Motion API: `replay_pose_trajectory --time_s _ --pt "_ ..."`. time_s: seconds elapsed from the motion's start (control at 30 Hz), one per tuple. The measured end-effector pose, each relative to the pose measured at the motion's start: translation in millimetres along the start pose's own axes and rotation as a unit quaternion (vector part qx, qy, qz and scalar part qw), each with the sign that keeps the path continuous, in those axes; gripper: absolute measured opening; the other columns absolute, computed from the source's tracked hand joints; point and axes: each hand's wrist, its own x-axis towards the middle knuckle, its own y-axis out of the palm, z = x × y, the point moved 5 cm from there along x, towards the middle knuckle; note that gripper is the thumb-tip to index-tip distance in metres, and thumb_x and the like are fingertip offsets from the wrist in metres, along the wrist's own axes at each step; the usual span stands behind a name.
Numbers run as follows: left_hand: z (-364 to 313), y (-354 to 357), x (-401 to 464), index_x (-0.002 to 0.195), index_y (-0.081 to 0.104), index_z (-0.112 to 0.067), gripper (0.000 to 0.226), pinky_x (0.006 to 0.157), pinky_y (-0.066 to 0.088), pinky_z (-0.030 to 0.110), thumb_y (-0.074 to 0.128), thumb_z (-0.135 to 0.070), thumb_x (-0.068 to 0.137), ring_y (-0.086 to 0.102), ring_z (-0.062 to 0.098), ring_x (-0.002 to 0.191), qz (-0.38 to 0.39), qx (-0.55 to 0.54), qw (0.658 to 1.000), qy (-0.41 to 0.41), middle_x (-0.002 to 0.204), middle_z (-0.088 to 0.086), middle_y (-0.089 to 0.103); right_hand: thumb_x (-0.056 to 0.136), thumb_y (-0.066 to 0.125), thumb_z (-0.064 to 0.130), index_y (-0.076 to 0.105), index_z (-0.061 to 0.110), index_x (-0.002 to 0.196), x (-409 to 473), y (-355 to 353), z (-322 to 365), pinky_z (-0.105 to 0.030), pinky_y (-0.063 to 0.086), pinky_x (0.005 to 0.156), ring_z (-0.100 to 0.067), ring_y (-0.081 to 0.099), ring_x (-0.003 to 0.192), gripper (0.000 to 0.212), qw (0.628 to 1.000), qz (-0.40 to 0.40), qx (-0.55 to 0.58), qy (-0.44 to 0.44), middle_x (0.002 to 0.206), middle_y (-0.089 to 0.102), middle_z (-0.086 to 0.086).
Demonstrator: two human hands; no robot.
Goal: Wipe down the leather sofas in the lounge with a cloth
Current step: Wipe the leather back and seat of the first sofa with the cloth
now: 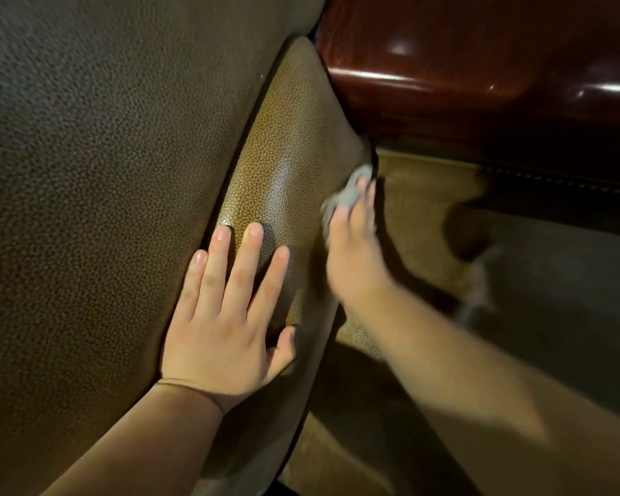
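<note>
Left hand: the left hand (226, 316) lies flat on the tan leather cushion (287, 152), fingers straight and a little spread, thumb out to the side. It holds nothing; it presses the cushion steady.

Right hand: the right hand (351, 248) is blurred, fingers curled round a bunched grey cloth (344, 195) and pushing it against the cushion's right edge, low down beside the seat.

Cloth: wadded small, only a grey lump showing past the fingers, touching the leather.

Cushion: stands tilted between the big dark leather back (97, 173) on the left and the glossy reddish wooden arm (480, 66) on the right.

Seat: the lighter seat surface (419, 195) lies below the cushion, partly in shadow.

How to do it well: from where I stand, the thing is to keep the flat hand bracing the cushion so it does not flop, and to run the cloth in long strokes down the edge and into the crevice by the wooden arm, where dust likely gathers. Opening the cloth out would probably cover more leather.
</note>
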Motion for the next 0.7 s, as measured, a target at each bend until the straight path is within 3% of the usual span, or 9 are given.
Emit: replay_pose_trajectory --time_s 0.03,0.13,0.23,0.33,0.4,0.47,0.53,0.63,0.7 --pt "-0.6 -0.9 0.2 0.165 0.035 -0.014 0.093 0.131 0.004 0.052 0.059 -0.056 0.086 0.013 0.047 0.16 0.001 0.002 1.0 0.001 0.174 0.022 0.019 0.106 0.001 0.025 0.002 -0.01 0.161 -33.0 16.3 -1.5 -0.046 -0.006 0.13 -0.042 -0.014 0.159 0.064 0.999 0.036 -0.018 -0.028 0.169 -0.013 -0.027" --pt "0.1 -1.7 -0.3 0.166 0.034 -0.013 0.092 0.131 0.004 0.052 0.057 -0.055 0.087 0.014 0.047 0.16 -0.001 0.005 1.0 0.004 0.174 0.022 0.018 0.109 0.005 0.04 -0.015 0.01 0.164 -69.7 25.1 -1.7 -0.04 -0.015 0.129 -0.024 -0.028 0.157 0.066 0.997 0.067 -0.007 -0.03 0.171 -0.027 -0.009" --pt "0.2 1.2 -0.9 0.165 0.035 -0.013 0.091 0.131 0.004 0.053 0.057 -0.056 0.087 0.014 0.048 0.16 -0.005 0.006 1.0 0.003 0.174 0.022 0.018 0.109 0.0 0.047 -0.001 0.01 0.166 -1.4 -3.8 5.5 -0.039 -0.005 0.131 -0.024 -0.011 0.161 0.068 0.998 0.0 -0.041 -0.045 0.174 -0.01 -0.014" --pt "-0.4 2.9 -0.5 0.165 0.035 -0.014 0.091 0.131 0.004 0.053 0.055 -0.056 0.087 0.014 0.048 0.16 -0.013 0.005 1.0 0.003 0.173 0.021 0.019 0.113 0.021 0.046 0.01 0.018 0.168 76.9 -38.6 1.4 -0.031 0.009 0.127 -0.02 0.012 0.161 0.063 0.987 -0.072 0.101 0.106 0.175 0.011 -0.005" --pt "-0.6 2.7 0.0 0.165 0.036 -0.014 0.092 0.131 0.004 0.052 0.058 -0.056 0.086 0.015 0.048 0.159 -0.014 0.004 1.0 0.001 0.173 0.022 0.02 0.115 0.026 0.038 0.012 0.015 0.168 77.0 -36.2 10.2 -0.033 0.006 0.128 -0.022 0.01 0.161 0.06 0.983 -0.086 0.101 0.128 0.175 0.01 -0.008" --pt "0.1 0.4 0.5 0.164 0.038 -0.013 0.094 0.131 0.005 0.052 0.061 -0.055 0.083 0.016 0.048 0.159 -0.016 0.004 1.0 -0.003 0.173 0.023 0.021 0.115 0.027 0.032 0.006 0.008 0.167 30.5 -15.8 25.7 -0.034 -0.004 0.13 -0.023 -0.003 0.162 0.061 0.996 -0.061 0.054 0.039 0.175 -0.001 -0.011" --pt "-0.5 -1.4 1.2 0.164 0.037 -0.012 0.093 0.13 0.007 0.052 0.061 -0.055 0.085 0.017 0.048 0.159 -0.015 0.006 1.0 -0.001 0.173 0.023 0.021 0.113 0.024 0.04 -0.007 0.013 0.167 -41.2 7.9 30.7 -0.029 -0.013 0.128 -0.016 -0.018 0.16 0.068 0.997 0.015 0.008 -0.074 0.174 -0.017 -0.002" --pt "-0.6 -0.5 0.3 0.165 0.035 -0.013 0.091 0.131 0.007 0.053 0.058 -0.056 0.088 0.017 0.048 0.159 -0.014 0.008 1.0 0.004 0.173 0.022 0.02 0.109 0.023 0.046 -0.021 0.031 0.162 -77.8 12.9 16.3 -0.018 -0.022 0.12 -0.01 -0.029 0.156 0.071 0.989 0.09 0.004 -0.116 0.168 -0.031 0.011" --pt "-0.2 1.5 -0.8 0.165 0.036 -0.013 0.093 0.13 0.006 0.053 0.058 -0.056 0.086 0.016 0.048 0.159 -0.011 0.013 1.0 0.005 0.173 0.022 0.02 0.11 0.028 0.033 -0.017 0.019 0.161 -43.1 4.4 12.3 -0.027 -0.019 0.125 -0.021 -0.023 0.159 0.069 0.99 0.05 -0.041 -0.123 0.17 -0.025 0.0"
